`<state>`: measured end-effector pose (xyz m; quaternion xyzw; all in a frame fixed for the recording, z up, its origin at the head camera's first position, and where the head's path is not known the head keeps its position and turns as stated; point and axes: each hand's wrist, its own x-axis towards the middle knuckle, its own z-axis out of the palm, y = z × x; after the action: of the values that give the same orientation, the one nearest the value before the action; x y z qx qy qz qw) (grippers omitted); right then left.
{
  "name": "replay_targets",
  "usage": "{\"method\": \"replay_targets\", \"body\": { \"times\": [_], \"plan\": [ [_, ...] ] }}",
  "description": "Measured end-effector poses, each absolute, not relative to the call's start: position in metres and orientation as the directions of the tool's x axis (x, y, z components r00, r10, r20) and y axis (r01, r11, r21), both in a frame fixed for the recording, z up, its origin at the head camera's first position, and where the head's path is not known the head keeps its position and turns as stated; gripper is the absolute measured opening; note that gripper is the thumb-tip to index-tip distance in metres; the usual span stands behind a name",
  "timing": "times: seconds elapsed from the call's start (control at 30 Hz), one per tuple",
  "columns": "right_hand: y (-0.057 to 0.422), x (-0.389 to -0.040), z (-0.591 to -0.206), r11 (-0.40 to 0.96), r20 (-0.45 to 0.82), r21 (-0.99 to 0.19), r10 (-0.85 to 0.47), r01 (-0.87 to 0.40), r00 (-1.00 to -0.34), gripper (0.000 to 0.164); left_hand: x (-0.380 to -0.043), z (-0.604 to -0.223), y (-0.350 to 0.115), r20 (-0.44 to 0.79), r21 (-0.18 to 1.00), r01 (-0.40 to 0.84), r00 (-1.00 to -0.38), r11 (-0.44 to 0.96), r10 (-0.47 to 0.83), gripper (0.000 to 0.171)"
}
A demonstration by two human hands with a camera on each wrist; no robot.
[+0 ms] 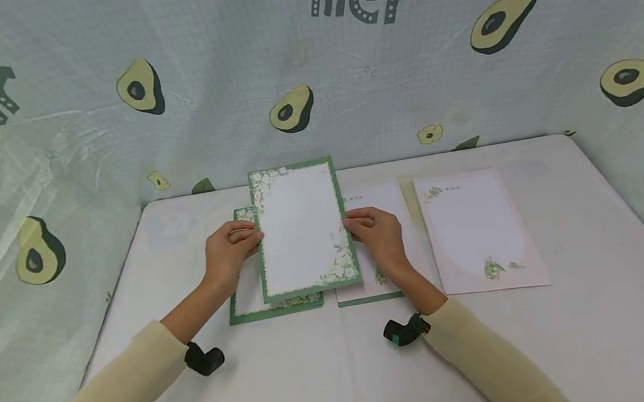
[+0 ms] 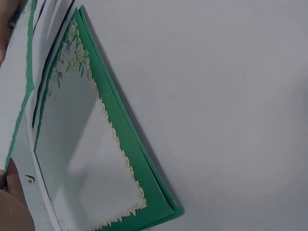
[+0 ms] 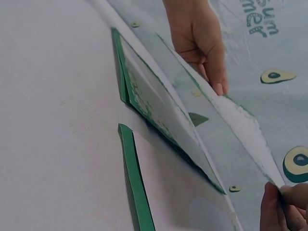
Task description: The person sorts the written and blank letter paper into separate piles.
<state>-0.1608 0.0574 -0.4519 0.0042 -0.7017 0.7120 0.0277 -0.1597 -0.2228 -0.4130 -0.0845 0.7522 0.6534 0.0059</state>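
Observation:
A green-bordered flowered sheet (image 1: 303, 227) is held just above the white table between both hands. My left hand (image 1: 230, 248) pinches its left edge and my right hand (image 1: 376, 233) pinches its right edge. In the right wrist view the lifted sheet (image 3: 231, 115) runs edge-on from the left hand (image 3: 199, 41) down to my right fingertips (image 3: 284, 199). Under it lies a stack of green-bordered sheets (image 1: 262, 304), seen close in the left wrist view as the green stack (image 2: 120, 154). Beside it lies a second sheet (image 1: 380, 203) with a green lower edge, partly hidden by my right hand.
A pale pink sheet (image 1: 475, 232) with a small flower print lies flat to the right. The white table (image 1: 321, 378) is ringed by an avocado-print cloth backdrop (image 1: 102, 108) at the back and sides. Black wrist cameras (image 1: 403, 331) sit on both forearms.

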Motion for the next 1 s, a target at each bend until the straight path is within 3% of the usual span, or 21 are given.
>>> {"method": "replay_targets", "body": {
  "times": [0.27, 0.63, 1.0],
  "plan": [
    [0.055, -0.160, -0.451, -0.050, 0.045, -0.998, -0.066, -0.041, -0.997, 0.031, -0.157, -0.412, -0.232, -0.112, 0.985, -0.127, -0.986, 0.121, -0.122, 0.035],
    [0.039, -0.160, -0.454, -0.077, 0.047, -0.996, -0.051, -0.043, -0.998, 0.029, -0.148, -0.413, -0.248, -0.112, 0.990, -0.118, -0.990, 0.079, -0.083, 0.043],
    [0.026, -0.156, -0.457, -0.056, 0.063, -0.997, -0.047, -0.060, -0.997, 0.027, -0.148, -0.413, -0.258, -0.139, 0.985, -0.150, -0.982, 0.084, -0.124, 0.044]
  ]
}}
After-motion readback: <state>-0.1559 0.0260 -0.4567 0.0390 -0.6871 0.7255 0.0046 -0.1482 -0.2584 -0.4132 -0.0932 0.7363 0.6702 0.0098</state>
